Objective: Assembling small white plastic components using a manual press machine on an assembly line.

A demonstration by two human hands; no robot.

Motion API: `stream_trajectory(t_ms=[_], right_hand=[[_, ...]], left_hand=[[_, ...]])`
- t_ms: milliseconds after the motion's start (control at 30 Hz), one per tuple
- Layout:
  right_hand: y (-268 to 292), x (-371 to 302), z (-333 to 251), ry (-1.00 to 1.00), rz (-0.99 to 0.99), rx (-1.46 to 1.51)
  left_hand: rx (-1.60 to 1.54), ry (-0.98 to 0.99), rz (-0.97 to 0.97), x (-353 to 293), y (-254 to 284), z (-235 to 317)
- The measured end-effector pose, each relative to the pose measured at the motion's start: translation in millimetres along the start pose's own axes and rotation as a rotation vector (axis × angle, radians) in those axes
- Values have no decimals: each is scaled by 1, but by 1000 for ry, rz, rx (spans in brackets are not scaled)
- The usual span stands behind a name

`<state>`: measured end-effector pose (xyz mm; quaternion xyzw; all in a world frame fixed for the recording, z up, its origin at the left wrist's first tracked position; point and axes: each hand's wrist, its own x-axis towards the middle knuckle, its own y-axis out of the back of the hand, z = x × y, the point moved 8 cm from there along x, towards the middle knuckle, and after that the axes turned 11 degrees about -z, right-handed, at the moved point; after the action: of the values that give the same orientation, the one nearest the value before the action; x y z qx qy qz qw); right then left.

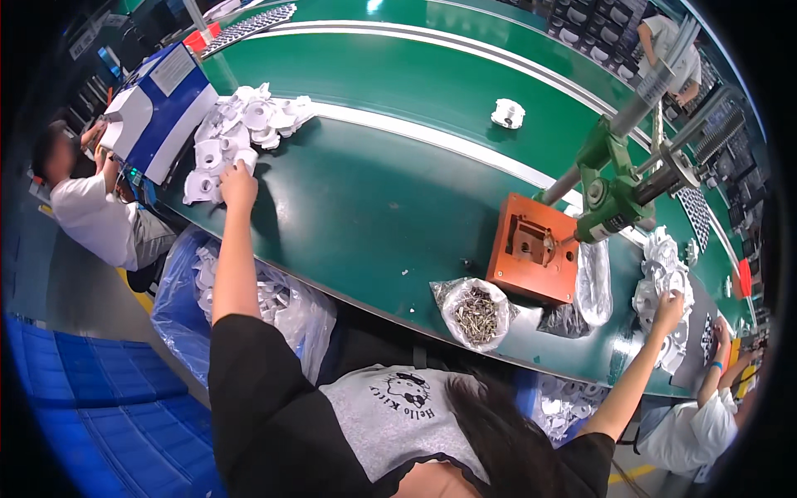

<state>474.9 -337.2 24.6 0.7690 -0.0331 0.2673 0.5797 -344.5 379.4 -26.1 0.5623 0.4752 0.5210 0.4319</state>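
Both my arms are spread wide across the green bench [357, 199]. At the left, my left hand [238, 184] grips a white plastic part [246, 156] at the near edge of a heap of white plastic housings [261, 116]. Far to the right, my right hand [669, 312] closes on another white plastic part [677, 284] at a second pile of white parts [662, 249]. Between the hands stands a green hand press [606, 195] over an orange fixture block [535, 249], whose recess holds no white part.
A clear bag of small metal screws or pins [476, 315] sits at the bench's front edge, near another plastic bag [593, 282]. One white part [508, 114] lies on the green conveyor [398, 66]. A blue-and-white machine [162, 108] stands left; co-workers sit at both sides.
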Motion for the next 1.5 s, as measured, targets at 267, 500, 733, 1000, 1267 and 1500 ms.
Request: stream_trajectory(t_ms=[267, 500, 733, 1000, 1267, 1500], right_hand=[[36, -32, -25, 221, 161, 2], [102, -116, -152, 64, -240, 1131], [107, -219, -296, 198, -845, 1820], [124, -256, -371, 471, -848, 1450], [130, -265, -373, 596, -809, 1121], [84, -273, -355, 335, -996, 1423]], left_hand=[[-791, -319, -397, -82, 48, 101], [-1853, -727, -848, -187, 103, 193], [-2087, -439, -1491, -323, 131, 300], [-2205, -329, -1627, -381, 140, 315], [-2111, -324, -1776, -391, 121, 313], [-2134, -170, -1836, -402, 110, 327]])
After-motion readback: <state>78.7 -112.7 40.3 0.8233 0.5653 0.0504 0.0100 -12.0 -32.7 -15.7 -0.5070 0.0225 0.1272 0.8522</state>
